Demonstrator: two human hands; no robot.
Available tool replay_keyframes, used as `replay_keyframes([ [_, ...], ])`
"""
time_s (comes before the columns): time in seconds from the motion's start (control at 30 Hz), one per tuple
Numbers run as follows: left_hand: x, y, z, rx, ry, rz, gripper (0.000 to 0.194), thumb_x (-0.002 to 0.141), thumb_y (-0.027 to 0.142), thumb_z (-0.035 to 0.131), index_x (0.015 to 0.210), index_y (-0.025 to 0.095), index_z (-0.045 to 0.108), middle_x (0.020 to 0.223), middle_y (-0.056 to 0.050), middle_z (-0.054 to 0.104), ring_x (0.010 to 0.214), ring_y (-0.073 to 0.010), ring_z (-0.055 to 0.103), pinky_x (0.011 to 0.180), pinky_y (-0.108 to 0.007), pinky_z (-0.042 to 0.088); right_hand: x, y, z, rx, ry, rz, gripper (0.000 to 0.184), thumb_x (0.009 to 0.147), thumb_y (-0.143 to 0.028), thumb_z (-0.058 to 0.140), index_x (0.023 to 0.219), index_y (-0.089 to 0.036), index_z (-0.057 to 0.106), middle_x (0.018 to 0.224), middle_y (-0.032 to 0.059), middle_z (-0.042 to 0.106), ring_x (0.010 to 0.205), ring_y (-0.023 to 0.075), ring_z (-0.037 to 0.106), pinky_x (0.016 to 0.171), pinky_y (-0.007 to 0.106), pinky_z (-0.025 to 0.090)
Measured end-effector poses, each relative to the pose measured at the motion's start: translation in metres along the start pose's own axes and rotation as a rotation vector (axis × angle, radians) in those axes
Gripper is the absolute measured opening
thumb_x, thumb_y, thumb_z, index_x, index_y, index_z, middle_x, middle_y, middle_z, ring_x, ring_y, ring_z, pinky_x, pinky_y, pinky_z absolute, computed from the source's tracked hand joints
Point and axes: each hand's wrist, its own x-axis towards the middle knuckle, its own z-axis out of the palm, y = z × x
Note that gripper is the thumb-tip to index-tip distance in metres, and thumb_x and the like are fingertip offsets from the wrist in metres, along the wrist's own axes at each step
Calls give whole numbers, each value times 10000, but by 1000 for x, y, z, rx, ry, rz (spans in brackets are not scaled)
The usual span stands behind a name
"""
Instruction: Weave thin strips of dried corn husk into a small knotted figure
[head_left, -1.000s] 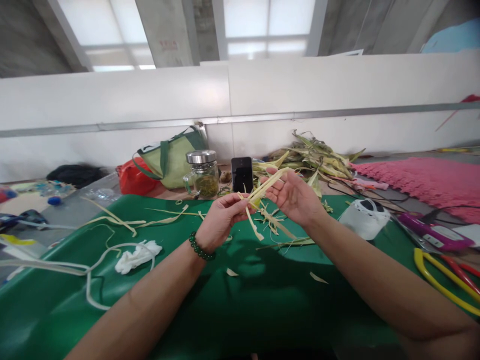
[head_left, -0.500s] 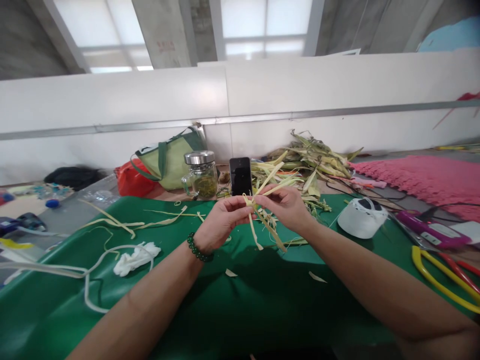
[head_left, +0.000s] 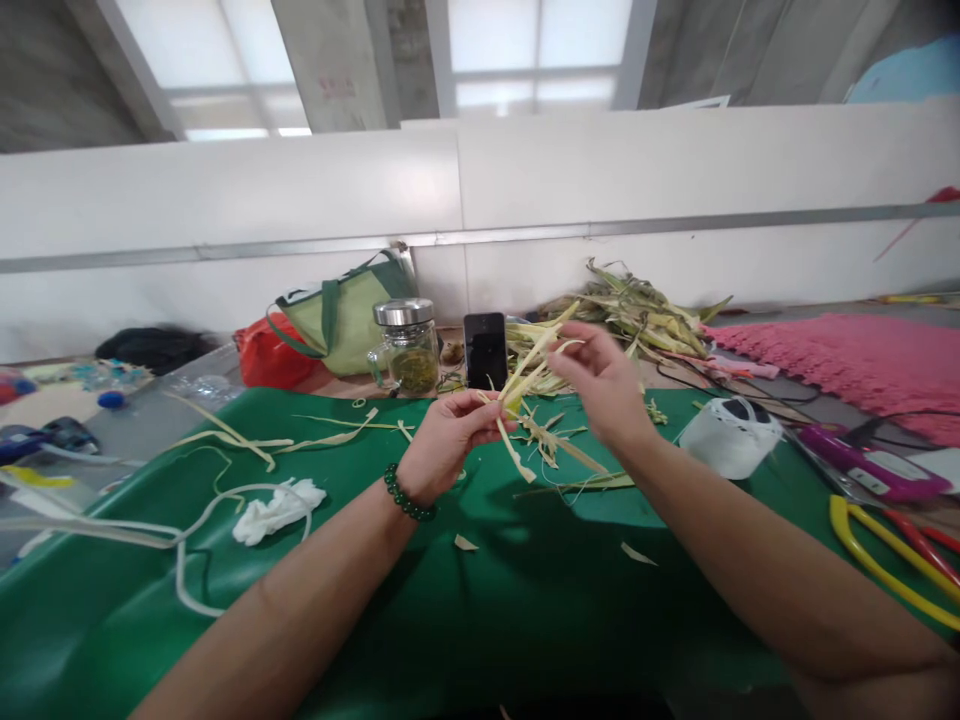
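My left hand (head_left: 450, 435) is closed, its thumb and fingertips pinching a small bundle of pale yellow corn husk strips (head_left: 517, 385) where they cross. One strip end hangs down below the fingers, and longer ends point up to the right. My right hand (head_left: 600, 385) is to the right and a little higher, thumb and forefinger pinched on one of the long strips; motion blurs its fingertips. Just behind the hands, a black phone (head_left: 486, 350) stands upright. Husk scraps (head_left: 555, 440) lie on the green mat (head_left: 480, 620) below.
A glass jar with a metal lid (head_left: 405, 350) stands left of the phone, by a green bag (head_left: 349, 320). A heap of dry husks (head_left: 637, 305) lies at the back. On the right are a white roll (head_left: 727, 440), a purple tool (head_left: 874, 465) and yellow-handled scissors (head_left: 844, 525).
My right hand has moved right and up, away from the left hand, drawing a husk strip outward. The left hand stays pinched on the bundle. The view has shifted slightly.
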Motion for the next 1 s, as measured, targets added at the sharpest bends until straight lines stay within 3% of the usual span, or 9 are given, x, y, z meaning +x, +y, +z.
replay_keyframes([
  [0.07,1,0,-1,-11,36,12,281,487,294,846,640,136,672,657,4,655,607,-120,653,580,-202,520,6,-2,-11,-76,242,-245,312,732,-263,654,1021,-222,542,895,27,621,801,146,585,699,301,489],
  [0.13,1,1,-1,-21,59,21,275,490,292,844,650,134,685,655,5,654,609,-116,654,570,-187,514,5,-8,-17,-254,334,-494,173,780,-250,627,943,-224,575,874,29,617,795,151,571,707,311,466],
  [0.17,1,1,-1,-25,62,23,272,492,290,843,652,132,690,663,4,659,608,-112,653,565,-180,511,1,-11,-18,-347,268,-617,48,804,-237,605,848,-221,592,785,17,611,733,144,557,689,309,452],
  [0.2,1,1,0,-27,57,23,272,493,286,843,660,131,695,670,1,665,608,-109,652,564,-176,509,-3,-14,-16,-433,121,-739,71,810,-228,600,740,-217,592,684,0,596,660,135,535,659,302,437],
  [0.27,0,0,0,-31,32,19,282,496,279,843,691,129,705,671,-7,677,615,-108,649,580,-180,514,-12,-17,-9,-615,-125,-792,172,806,-241,615,641,-199,591,628,5,603,624,136,518,664,309,419],
  [0.37,0,0,0,-26,-10,21,287,515,267,838,733,130,714,687,-22,696,635,-111,644,625,-202,525,-21,-15,5,-710,-261,-555,221,821,-314,597,655,-173,639,693,44,645,707,167,548,683,310,416],
  [0.53,1,-2,-2,8,-12,24,261,518,254,834,719,139,715,694,-15,692,623,-100,620,608,-199,506,-18,-10,10,-394,-520,-2,232,819,-326,560,726,-154,685,610,-3,605,547,97,494,503,205,358],
  [0.83,3,-3,-3,200,38,132,243,574,334,786,686,142,688,678,-8,658,581,-81,553,602,-210,493,-22,-20,7,-580,-489,-39,168,780,-235,560,665,-160,657,571,-7,600,502,81,460,477,198,306],
  [1.0,3,-2,-4,225,29,156,252,575,345,786,678,140,681,667,-7,650,581,-87,555,599,-211,489,-21,-25,4,-338,-573,133,101,776,-251,566,754,-165,613,588,-2,630,511,105,559,498,206,426],
])
